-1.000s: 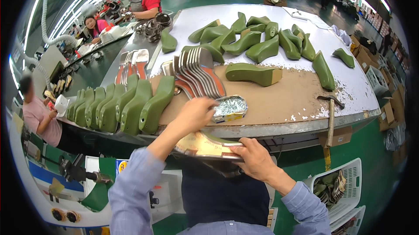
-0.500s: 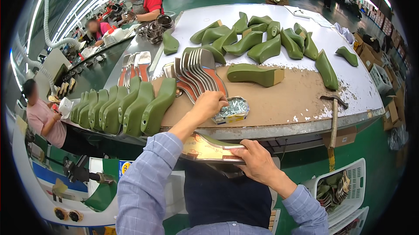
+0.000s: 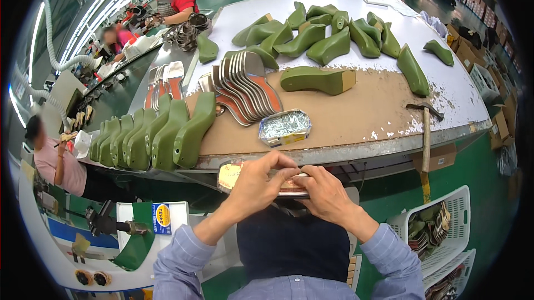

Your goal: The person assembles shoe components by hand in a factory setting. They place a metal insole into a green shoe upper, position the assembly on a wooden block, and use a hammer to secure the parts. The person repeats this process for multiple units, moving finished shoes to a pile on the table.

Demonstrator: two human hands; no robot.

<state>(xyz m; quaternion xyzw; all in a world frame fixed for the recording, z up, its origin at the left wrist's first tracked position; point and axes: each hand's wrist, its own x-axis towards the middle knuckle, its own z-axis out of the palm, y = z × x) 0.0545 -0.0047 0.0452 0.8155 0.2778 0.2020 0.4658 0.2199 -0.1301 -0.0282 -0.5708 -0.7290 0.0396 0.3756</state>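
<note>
Both my hands meet just below the table's front edge over a flat tan shoe insole (image 3: 229, 173) that lies across my lap. My left hand (image 3: 257, 180) presses on it from the left with the fingertips pinched together. My right hand (image 3: 324, 192) grips its right part from below and the side. Directly beyond my hands, on the brown work surface (image 3: 356, 116), sits a small tin of shiny metal nails (image 3: 284, 126). A fanned stack of insoles with metal shanks (image 3: 247, 89) stands behind the tin.
A row of green shoe lasts (image 3: 153, 136) lines the table's left front; several more lasts (image 3: 328, 35) lie at the back. A hammer (image 3: 425, 133) hangs over the right edge. White baskets (image 3: 431, 233) stand lower right. Other people work at left and far back.
My left hand has drawn back from the tin of nails and come down onto the insole beside my right hand.
</note>
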